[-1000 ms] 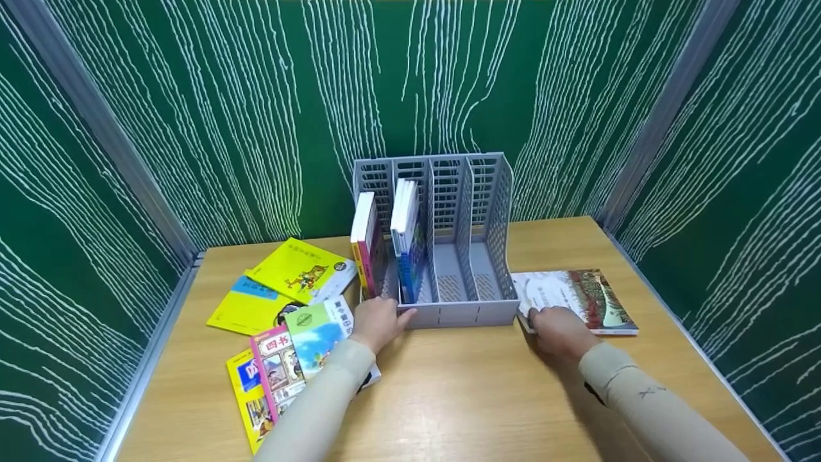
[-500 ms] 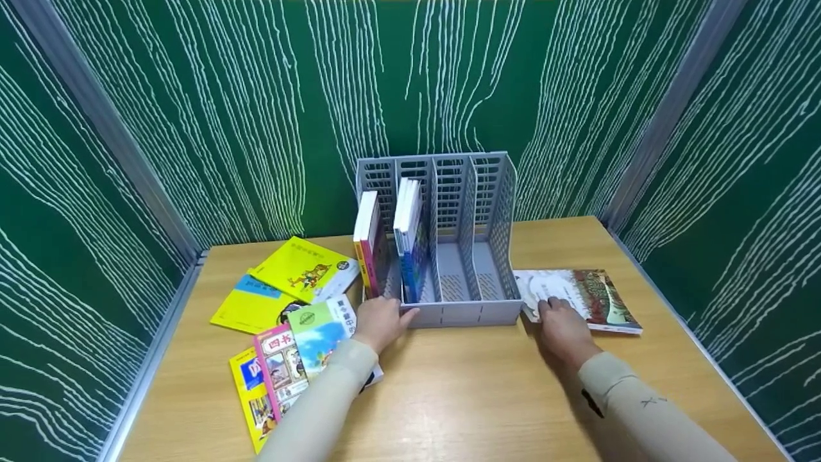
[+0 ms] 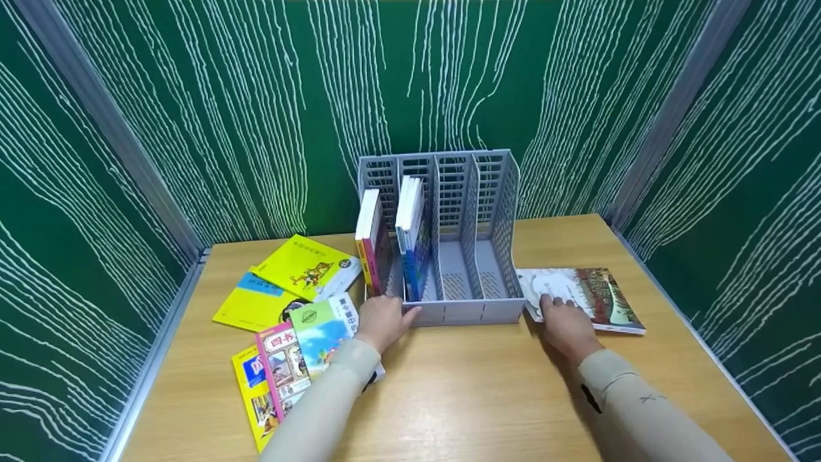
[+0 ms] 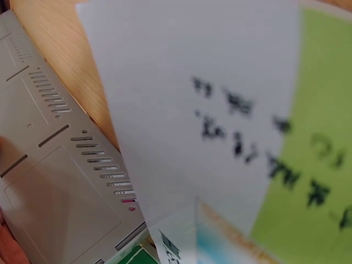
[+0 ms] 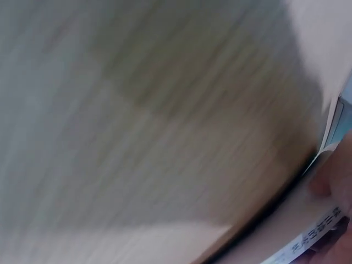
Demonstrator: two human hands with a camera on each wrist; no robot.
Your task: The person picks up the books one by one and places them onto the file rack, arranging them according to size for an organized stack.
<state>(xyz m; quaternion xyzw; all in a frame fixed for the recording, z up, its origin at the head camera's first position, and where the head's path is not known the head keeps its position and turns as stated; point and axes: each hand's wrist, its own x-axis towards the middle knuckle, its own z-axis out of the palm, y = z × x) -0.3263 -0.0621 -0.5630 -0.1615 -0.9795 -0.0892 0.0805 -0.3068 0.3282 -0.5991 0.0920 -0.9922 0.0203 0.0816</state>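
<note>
A grey four-slot file rack (image 3: 482, 312) stands mid-table. Books (image 3: 368, 234) with yellow and pink spines stand in its leftmost slot; several white-and-blue ones (image 3: 410, 237) stand in the second. My left hand (image 3: 383, 323) grips the rack's front-left corner, thumb along the front wall. In the left wrist view, a blurred green-and-white book (image 4: 181, 110) covers much of the rack. To the rack's right, my right hand (image 3: 567, 328) holds the near left part of a flat paperback (image 3: 596, 298) with a red-brown and white cover. Its spine (image 5: 308, 239) shows close up in the right wrist view.
Yellow books (image 3: 311, 266) and a pink-edged comic book (image 3: 282, 366) lie overlapping on the left of the wooden table (image 3: 474, 398). A green-and-blue book (image 3: 324, 330) lies partly under my left forearm. Green patterned panels (image 3: 346, 128) enclose the back and sides.
My right hand's fingers have shifted slightly up and over the paperback's cover. My left hand stays on the rack's corner. The head view has shifted slightly.
</note>
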